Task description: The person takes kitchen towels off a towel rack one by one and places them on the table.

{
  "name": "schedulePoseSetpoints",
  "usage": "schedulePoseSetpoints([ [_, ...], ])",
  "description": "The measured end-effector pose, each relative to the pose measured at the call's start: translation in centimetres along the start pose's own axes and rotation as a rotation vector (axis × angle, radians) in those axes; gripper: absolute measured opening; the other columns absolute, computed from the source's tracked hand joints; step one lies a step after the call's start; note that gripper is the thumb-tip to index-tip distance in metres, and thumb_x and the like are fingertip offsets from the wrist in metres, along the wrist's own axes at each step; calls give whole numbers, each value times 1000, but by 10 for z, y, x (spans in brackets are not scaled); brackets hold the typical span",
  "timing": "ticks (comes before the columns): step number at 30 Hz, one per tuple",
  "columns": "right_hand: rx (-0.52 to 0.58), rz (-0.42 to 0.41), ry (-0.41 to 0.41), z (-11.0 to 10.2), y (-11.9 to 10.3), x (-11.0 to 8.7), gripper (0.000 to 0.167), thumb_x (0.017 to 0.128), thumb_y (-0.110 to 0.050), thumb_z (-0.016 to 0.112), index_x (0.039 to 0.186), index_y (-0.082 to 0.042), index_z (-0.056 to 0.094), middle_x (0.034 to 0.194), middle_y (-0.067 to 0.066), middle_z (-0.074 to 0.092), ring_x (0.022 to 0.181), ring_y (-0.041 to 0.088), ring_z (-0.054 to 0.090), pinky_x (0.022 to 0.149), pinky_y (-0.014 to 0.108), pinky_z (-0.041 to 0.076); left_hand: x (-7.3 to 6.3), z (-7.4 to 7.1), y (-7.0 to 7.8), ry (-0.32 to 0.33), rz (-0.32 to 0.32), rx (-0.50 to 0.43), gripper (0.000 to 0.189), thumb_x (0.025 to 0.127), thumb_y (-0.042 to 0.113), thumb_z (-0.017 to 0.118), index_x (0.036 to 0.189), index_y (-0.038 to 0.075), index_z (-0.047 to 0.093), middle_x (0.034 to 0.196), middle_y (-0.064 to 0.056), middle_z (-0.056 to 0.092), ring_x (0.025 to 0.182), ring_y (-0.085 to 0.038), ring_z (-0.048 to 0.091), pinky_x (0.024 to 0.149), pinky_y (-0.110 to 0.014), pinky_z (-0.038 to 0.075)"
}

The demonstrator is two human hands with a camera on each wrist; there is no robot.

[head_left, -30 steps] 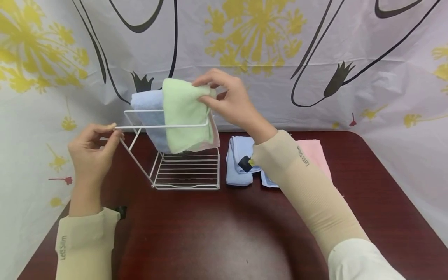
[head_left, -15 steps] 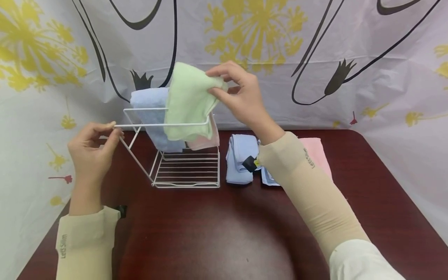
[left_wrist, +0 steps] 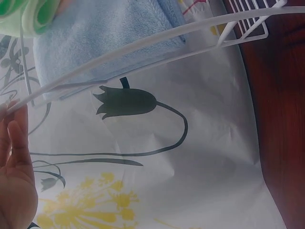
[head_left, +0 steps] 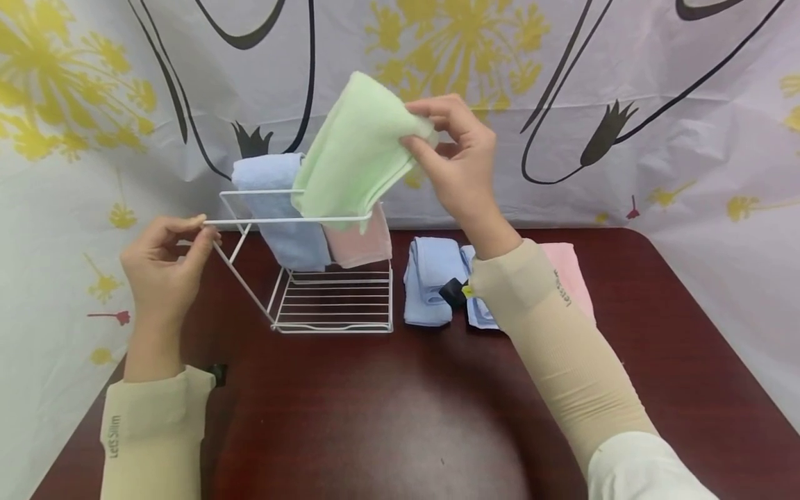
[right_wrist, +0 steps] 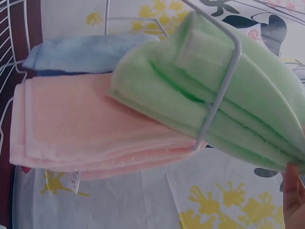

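Observation:
My right hand (head_left: 459, 156) pinches a folded light green towel (head_left: 362, 149) by its right edge. The towel hangs tilted, its lower end still within the top rails of a white wire rack (head_left: 334, 329). With thumb and fingers my left hand (head_left: 165, 267) grips the left front corner of the upper rail. A folded blue towel (head_left: 278, 215) hangs in the rack's upper part at the left. Beside it, partly behind the green one, is a folded pink towel (right_wrist: 90, 124), seen more fully in the right wrist view with a white tag at its lower edge.
Right of the rack, a folded blue towel (head_left: 428, 281) lies on the dark red table (head_left: 350, 417). More blue cloth (head_left: 480, 316) and a pink towel (head_left: 570, 274) lie partly under the right forearm. A patterned white sheet (head_left: 475, 194) hangs behind the table.
My right hand has moved up and to the right, drawing the green towel upward and uncovering more of the blue and pink towels. The left hand keeps its grip on the rack.

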State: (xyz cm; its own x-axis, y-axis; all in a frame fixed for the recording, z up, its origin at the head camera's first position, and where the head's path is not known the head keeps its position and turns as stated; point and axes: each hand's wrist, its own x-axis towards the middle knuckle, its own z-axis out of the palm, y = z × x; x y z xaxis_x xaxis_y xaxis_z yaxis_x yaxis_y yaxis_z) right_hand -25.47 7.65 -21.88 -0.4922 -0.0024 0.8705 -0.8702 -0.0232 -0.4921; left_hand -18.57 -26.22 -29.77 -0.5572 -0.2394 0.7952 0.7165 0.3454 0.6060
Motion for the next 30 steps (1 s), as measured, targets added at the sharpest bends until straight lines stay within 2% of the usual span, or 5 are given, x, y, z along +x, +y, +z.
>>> schedulePoseSetpoints([
  [5,13,22,78,-5,-2,1,21,81,6,74,102,5,71,96,-2,69,83,21,64,59,23,57,0,0,-1,9,-4,-38,16,83,-10,70,96,-19,67,81,10,74,70,-2,69,65,-10,55],
  [9,-16,29,120,-10,-3,1,22,81,5,74,102,3,71,98,0,71,89,22,64,61,23,56,0,-1,-1,17,-10,-51,17,83,-8,71,96,-19,67,81,10,74,70,-3,69,64,-10,55],
  [16,123,75,240,-22,-3,-2,25,81,11,71,104,1,71,101,6,68,84,25,70,73,31,60,0,1,0,7,-4,-30,17,82,-13,68,96,-23,64,82,11,74,70,-2,70,64,-10,55],
  [23,156,85,295,-36,-1,-6,26,81,11,71,104,-2,71,103,6,65,87,26,69,79,33,60,-1,0,0,22,-11,-19,16,82,-11,69,95,-20,66,82,11,73,70,-2,69,64,-10,55],
  [30,192,97,377,-46,0,-8,28,79,14,70,101,-4,71,99,7,63,84,23,66,78,32,59,-2,-1,0,33,-18,-60,14,81,-14,68,94,-19,67,78,10,73,68,-3,69,61,-10,54],
])
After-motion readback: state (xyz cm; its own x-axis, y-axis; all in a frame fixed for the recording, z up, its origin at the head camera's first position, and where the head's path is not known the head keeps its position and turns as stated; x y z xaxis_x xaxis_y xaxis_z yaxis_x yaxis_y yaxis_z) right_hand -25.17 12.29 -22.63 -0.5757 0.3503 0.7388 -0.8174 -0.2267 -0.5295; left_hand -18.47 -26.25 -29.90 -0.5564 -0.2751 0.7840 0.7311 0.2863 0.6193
